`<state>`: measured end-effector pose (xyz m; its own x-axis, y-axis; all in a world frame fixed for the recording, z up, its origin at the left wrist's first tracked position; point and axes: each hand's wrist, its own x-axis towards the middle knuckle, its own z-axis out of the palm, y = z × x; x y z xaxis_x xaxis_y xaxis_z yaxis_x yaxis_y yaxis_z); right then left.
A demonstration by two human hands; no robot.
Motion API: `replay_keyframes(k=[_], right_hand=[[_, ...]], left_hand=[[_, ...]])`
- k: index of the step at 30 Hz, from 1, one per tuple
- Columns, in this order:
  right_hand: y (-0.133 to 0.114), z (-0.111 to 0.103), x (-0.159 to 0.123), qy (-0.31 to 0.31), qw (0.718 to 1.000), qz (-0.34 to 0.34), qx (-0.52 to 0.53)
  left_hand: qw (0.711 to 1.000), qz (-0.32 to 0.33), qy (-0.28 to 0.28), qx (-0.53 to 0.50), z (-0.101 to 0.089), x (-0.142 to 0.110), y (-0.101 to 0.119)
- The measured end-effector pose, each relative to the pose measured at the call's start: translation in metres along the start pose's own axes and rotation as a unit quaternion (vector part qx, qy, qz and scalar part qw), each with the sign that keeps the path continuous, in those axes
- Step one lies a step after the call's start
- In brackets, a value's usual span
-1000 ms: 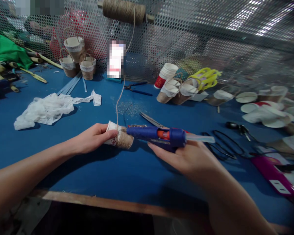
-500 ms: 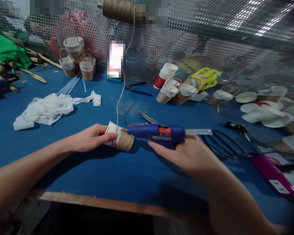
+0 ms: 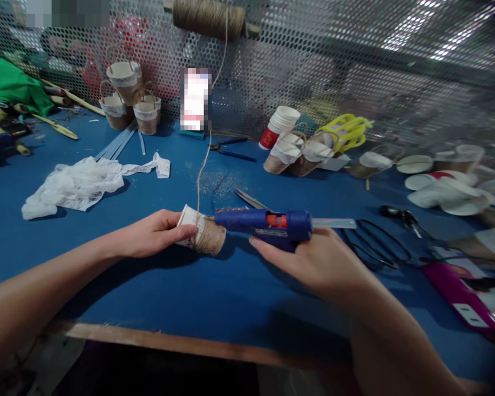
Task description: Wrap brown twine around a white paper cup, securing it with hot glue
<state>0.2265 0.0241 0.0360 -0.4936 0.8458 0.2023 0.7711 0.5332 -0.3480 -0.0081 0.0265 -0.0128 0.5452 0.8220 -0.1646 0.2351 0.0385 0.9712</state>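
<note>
My left hand (image 3: 160, 234) is closed around the white rim end of a paper cup (image 3: 210, 236), which lies tilted on its side above the table. Brown twine covers the cup's lower part. A loose strand of twine (image 3: 198, 187) runs from the cup up to a spool (image 3: 208, 19) at the top. In my right hand (image 3: 313, 258) is a blue hot glue gun (image 3: 259, 223), a clear glue stick (image 3: 334, 223) jutting from its back. The gun's nozzle is at the cup, beside the strand; whether it touches, I cannot tell.
White lace (image 3: 76, 184) lies left on the blue table (image 3: 181, 297). Scissors (image 3: 249, 198) and pliers (image 3: 235, 151) lie behind the gun. Finished twine baskets (image 3: 126, 82) are stacked back left, more (image 3: 284, 151) back right. A black cable (image 3: 371, 242) and purple power strip (image 3: 457, 291) are at right.
Almost nothing differs. Both hands, the cup and the glue gun hold nearly the same positions, with only a tiny shift.
</note>
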Motion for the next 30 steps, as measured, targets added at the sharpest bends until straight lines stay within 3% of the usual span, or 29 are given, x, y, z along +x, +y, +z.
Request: replay_keyframes(k=[9,14,20,26,30], right_hand=[[0.005,-0.005,-0.007,-0.021,0.988,-0.140,-0.057],[0.004,-0.002,-0.003,-0.025,1.000,-0.008,-0.011],[0.010,-0.006,-0.008,-0.037,0.997,-0.062,0.005],[-0.003,-0.006,0.002,-0.024,0.997,0.013,0.069],[-0.004,-0.007,0.007,-0.053,0.991,0.059,0.110]], left_hand=[[1.000,0.006,-0.002,0.013,0.000,-0.001,0.002],[1.000,0.002,-0.005,0.009,0.000,-0.001,0.000],[0.999,0.017,-0.007,0.049,-0.001,-0.001,0.002],[0.997,0.033,-0.014,0.062,-0.001,-0.003,0.000],[0.992,0.060,-0.023,0.112,-0.002,-0.004,0.001]])
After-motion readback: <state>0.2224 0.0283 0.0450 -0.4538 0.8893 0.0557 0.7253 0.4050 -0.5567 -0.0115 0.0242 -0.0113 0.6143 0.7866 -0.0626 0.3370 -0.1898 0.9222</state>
